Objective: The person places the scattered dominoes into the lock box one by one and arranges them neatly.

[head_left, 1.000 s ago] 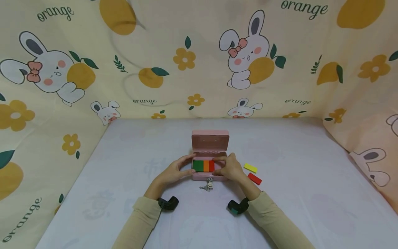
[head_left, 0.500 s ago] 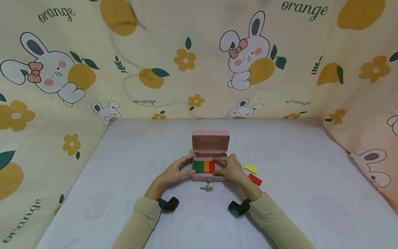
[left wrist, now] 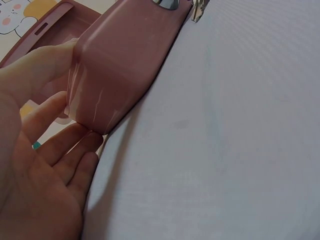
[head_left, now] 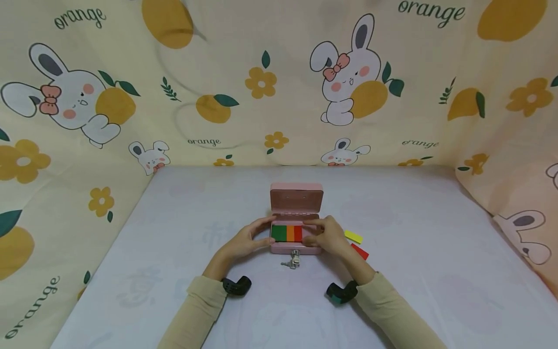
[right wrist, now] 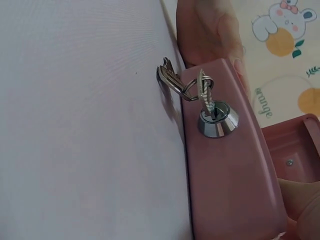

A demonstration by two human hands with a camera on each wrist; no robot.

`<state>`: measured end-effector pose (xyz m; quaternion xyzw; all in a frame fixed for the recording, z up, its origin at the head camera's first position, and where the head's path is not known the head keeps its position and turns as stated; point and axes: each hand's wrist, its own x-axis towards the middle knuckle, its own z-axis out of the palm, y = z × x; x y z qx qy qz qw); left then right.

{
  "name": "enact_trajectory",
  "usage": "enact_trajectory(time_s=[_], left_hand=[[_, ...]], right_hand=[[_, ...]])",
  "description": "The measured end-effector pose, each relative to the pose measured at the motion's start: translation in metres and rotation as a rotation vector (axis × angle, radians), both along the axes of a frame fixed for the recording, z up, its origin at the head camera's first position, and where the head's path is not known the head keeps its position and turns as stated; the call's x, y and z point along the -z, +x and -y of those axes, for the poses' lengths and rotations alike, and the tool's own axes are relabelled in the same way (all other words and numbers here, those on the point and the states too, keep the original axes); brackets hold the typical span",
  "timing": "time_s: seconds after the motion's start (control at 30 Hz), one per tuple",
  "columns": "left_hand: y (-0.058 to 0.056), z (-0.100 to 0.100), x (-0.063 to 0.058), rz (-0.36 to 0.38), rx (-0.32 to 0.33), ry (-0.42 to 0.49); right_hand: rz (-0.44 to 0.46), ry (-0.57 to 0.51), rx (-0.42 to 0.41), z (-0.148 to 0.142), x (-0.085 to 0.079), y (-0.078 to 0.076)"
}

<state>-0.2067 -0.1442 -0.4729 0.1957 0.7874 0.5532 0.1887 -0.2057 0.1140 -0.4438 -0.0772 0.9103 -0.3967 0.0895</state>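
A small pink metal cash box (head_left: 279, 249) sits on the table with its lid (head_left: 297, 199) raised. Inside it, green blocks (head_left: 279, 233), an orange block (head_left: 290, 233) and a red block (head_left: 298, 233) lie side by side against the left. My left hand (head_left: 244, 240) holds the box's left side, thumb at the front rim and fingers toward the back, as the left wrist view also shows. My right hand (head_left: 332, 236) hovers over the box's right part, thumb and index finger spread just right of the red block. Its fingertips are hidden in the right wrist view.
A yellow block (head_left: 353, 236) and another red block (head_left: 360, 251), partly covered by the right forearm, lie on the white table (head_left: 414, 218) right of the box. Keys (right wrist: 172, 80) hang from the lock (right wrist: 218, 122) on its front. A patterned cloth (head_left: 257, 116) stands behind.
My right hand has shifted slightly right, and its thumb and index finger have come away from the red block's ends. The left hand stays at the box.
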Motion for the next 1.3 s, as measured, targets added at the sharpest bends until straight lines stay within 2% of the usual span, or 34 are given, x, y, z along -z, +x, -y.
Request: enact_trajectory(time_s=[0.3, 0.47, 0.9, 1.3], left_hand=[[0.000, -0.001, -0.001, -0.030, 0.016, 0.010], [-0.001, 0.000, 0.000, -0.033, 0.015, 0.011], [-0.001, 0.000, 0.000, -0.013, 0.004, 0.006], [0.000, -0.001, -0.001, -0.001, -0.006, -0.008]], right_hand=[[-0.055, 0.000, -0.008, -0.006, -0.004, 0.005], [-0.043, -0.014, 0.000, -0.008, -0.007, 0.008], [-0.049, -0.057, 0.021, -0.016, -0.015, 0.016], [-0.077, -0.105, -0.007, -0.024, -0.018, 0.017]])
